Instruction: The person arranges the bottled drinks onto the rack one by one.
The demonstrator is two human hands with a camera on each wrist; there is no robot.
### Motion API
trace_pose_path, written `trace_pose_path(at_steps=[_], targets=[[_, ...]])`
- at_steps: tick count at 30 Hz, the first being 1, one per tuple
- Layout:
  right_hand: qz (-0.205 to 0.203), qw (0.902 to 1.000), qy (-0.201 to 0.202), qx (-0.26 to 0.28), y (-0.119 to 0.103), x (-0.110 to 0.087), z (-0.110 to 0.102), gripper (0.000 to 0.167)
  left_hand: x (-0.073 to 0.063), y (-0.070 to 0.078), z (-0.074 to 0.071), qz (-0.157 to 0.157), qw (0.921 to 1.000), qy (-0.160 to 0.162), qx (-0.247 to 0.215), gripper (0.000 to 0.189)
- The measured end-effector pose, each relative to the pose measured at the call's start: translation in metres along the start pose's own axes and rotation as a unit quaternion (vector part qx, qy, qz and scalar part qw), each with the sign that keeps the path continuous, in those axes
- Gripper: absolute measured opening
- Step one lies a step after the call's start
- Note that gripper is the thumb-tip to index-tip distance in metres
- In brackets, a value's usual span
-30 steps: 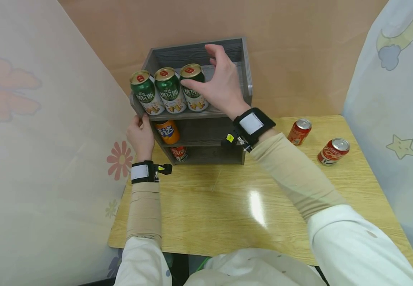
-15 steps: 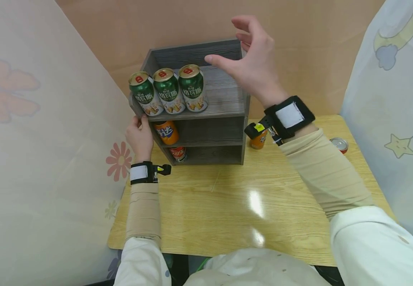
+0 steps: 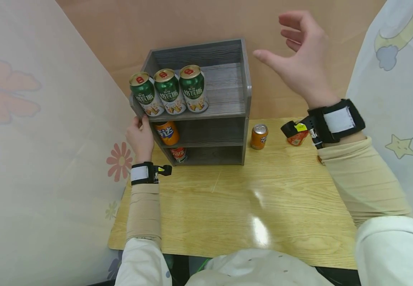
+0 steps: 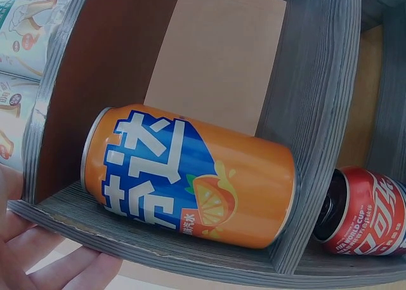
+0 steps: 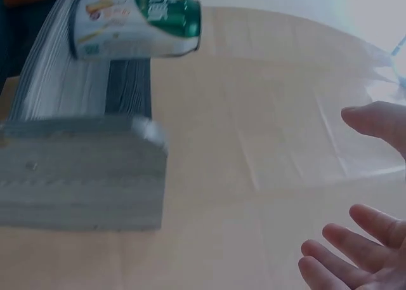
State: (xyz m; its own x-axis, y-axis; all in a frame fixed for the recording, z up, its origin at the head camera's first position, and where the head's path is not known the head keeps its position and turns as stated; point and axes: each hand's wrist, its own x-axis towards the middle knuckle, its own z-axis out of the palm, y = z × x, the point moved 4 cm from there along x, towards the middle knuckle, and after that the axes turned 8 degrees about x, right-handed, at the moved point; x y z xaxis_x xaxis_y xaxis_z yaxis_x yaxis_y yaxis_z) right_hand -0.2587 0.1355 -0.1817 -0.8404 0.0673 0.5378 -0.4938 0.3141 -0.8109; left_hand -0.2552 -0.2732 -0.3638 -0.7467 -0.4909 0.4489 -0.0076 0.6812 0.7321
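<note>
- A person's left hand (image 3: 141,137) is gripping the left edge of a gray shelf (image 3: 225,91), thumb toward the front and fingers reaching round the outer side; it is holding only that board.
- To the right of the shelf, the right hand (image 3: 303,63) is hovering in midair, thumb parted widely from its loosely curved fingers and holding nothing.
- The shelf is standing on a wooden table (image 3: 206,214), three green cans (image 3: 169,92) lining up side by side at the left of its top level.
- On the shelf's middle level, a shelved orange can (image 3: 168,133) is standing upright at the left end; a shelved red can (image 3: 179,154) is occupying the left of the level below.
- Just right of the shelf, a loose orange can (image 3: 258,138) is standing on the table; farther right, a loose red can (image 3: 297,138) is partly hiding beneath the right wristband (image 3: 336,121).
- Good steadying is likely calling for light, even pressure on the shelf, the left thumb staying clear of the nearest green can.
- The right hand's spread seems to be suiting a can's body; care should be going into keeping wrist gear clear of the shelf's right side and the loose cans.
</note>
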Motion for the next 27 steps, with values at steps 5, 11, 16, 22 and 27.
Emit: trace_pose_path(at_steps=[5,11,16,22,27], targets=[[0.048,0.9985,-0.028,-0.005,0.031,-0.004,-0.017,0.066,-0.001,0.001,0.0,0.0,1.0,-0.001,-0.003,0.033],[0.113,0.9887,-0.094,-0.03,0.084,-0.014,-0.024,0.072,-0.001,0.001,-0.001,0.001,1.0,0.003,-0.004,0.033],[0.141,0.9746,-0.165,-0.054,0.127,-0.027,-0.023,0.077,0.0,0.001,0.0,-0.002,1.0,0.002,-0.002,0.032],[0.18,0.9562,-0.224,-0.057,0.181,-0.046,-0.015,0.082,0.0,0.001,0.0,-0.001,1.0,0.002,0.001,0.033],[0.207,0.9453,-0.24,-0.075,0.221,-0.064,-0.004,0.085,-0.002,0.002,-0.001,0.001,1.0,0.001,-0.008,0.032]])
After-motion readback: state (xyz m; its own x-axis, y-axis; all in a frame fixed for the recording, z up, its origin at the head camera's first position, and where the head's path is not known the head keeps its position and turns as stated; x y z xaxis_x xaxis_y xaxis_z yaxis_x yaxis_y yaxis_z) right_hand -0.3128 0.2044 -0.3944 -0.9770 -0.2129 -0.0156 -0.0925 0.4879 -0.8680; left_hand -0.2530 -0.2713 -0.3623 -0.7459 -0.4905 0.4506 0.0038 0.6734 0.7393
